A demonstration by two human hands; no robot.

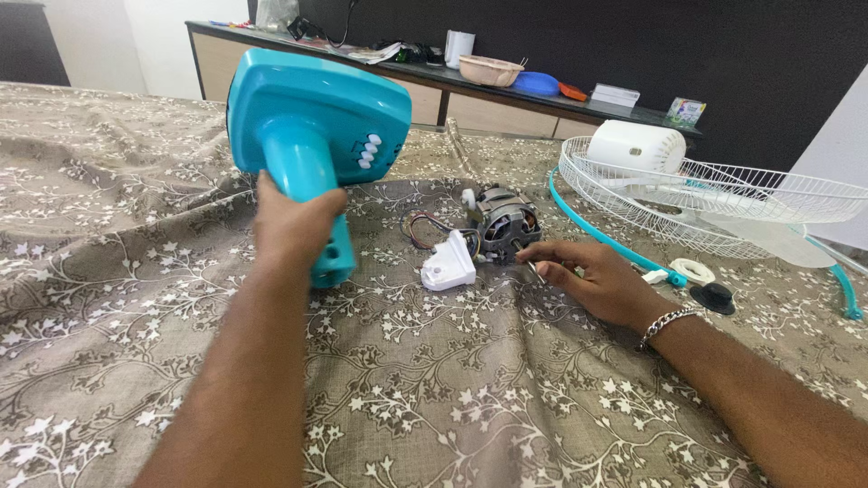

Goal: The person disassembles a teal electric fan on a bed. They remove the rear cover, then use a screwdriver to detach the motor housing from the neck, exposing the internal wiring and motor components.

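Left hand [294,221] grips a teal fan base [312,126] left of the fan motor [504,224]; right hand [597,282], just right, pinches a small metal piece [535,268].

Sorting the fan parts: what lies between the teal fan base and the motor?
In the head view, a white plastic bracket with coloured wires.
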